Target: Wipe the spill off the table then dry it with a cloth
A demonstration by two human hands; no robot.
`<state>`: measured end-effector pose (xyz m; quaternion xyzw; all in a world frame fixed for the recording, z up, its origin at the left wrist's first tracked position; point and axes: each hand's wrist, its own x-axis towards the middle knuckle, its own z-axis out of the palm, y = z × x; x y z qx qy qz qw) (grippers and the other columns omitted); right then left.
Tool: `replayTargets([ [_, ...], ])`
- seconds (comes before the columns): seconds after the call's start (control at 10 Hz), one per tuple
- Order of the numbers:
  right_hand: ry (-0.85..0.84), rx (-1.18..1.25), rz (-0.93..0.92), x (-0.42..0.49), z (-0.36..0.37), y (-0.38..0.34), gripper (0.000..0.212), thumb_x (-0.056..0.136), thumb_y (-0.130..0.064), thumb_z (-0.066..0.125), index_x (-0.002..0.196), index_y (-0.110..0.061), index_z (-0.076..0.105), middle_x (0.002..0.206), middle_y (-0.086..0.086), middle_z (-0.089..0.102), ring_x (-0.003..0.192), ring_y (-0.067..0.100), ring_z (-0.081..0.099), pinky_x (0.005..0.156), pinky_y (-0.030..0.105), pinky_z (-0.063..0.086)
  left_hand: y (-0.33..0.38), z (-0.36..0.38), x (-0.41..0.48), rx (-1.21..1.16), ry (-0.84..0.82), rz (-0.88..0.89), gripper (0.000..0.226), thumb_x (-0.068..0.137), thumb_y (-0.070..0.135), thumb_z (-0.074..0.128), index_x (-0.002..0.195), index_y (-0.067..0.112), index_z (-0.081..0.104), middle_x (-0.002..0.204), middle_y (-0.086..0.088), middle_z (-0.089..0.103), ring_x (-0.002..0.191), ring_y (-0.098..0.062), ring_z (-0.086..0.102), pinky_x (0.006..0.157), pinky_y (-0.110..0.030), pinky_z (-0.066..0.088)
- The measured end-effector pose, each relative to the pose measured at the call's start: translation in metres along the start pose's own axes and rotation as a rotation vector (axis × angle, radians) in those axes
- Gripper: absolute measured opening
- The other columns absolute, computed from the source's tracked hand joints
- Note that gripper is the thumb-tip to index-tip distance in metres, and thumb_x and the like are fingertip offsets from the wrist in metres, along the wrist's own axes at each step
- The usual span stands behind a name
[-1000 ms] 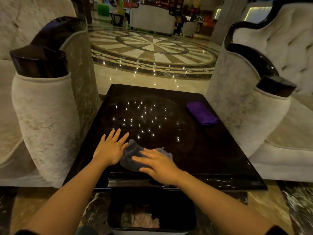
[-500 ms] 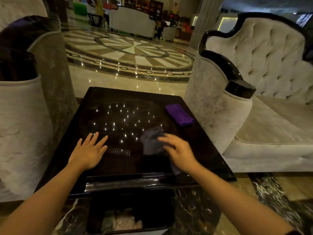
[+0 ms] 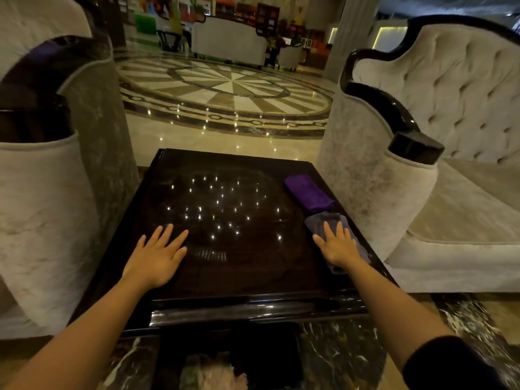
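A glossy dark square table (image 3: 225, 277) stands between two armchairs. My right hand (image 3: 339, 244) lies flat, fingers spread, on a crumpled grey cloth (image 3: 319, 223) near the table's right edge. A folded purple cloth (image 3: 308, 192) lies just beyond it, at the right rear of the tabletop. My left hand (image 3: 159, 257) rests flat on the bare tabletop at the front left, holding nothing. Ceiling lights reflect as bright dots in the middle of the table; I cannot make out a spill.
Pale velvet armchairs with dark glossy arm caps flank the table closely, one on the left (image 3: 50, 206) and one on the right (image 3: 408, 178). A dark bin (image 3: 213, 367) with crumpled waste stands below the table's front edge. Polished patterned floor lies beyond.
My right hand has swept the grey cloth from the front middle of the table across to the right edge, beside the purple cloth. My left hand has stayed flat on the table.
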<state>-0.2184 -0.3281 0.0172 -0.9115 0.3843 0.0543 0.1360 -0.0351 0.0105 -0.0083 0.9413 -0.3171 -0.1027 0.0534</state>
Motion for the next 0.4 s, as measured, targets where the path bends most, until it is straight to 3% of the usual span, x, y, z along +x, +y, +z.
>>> replayTargets([
  [0.2, -0.019, 0.000, 0.028, -0.006, -0.004, -0.002, 0.060, 0.093, -0.052, 0.020, 0.143, -0.025, -0.001, 0.153, 0.017, -0.013, 0.141, 0.036, -0.006, 0.113, 0.052, 0.003, 0.001, -0.003, -0.002, -0.005, -0.001, 0.002, 0.052, 0.096, 0.045, 0.012, 0.144, 0.033, -0.003, 0.157, -0.002, -0.008, 0.144, -0.020, -0.010, 0.117, -0.043, -0.002],
  [0.4, 0.168, 0.063, 0.018, -0.021, 0.006, -0.025, 0.058, 0.094, -0.050, 0.019, 0.143, -0.024, 0.002, 0.155, 0.015, -0.007, 0.142, 0.033, -0.003, 0.113, 0.053, 0.002, 0.003, -0.004, -0.002, -0.016, -0.003, 0.014, 0.051, 0.096, 0.045, 0.013, 0.145, 0.034, -0.001, 0.157, -0.002, -0.006, 0.145, -0.021, -0.008, 0.117, -0.043, -0.001],
])
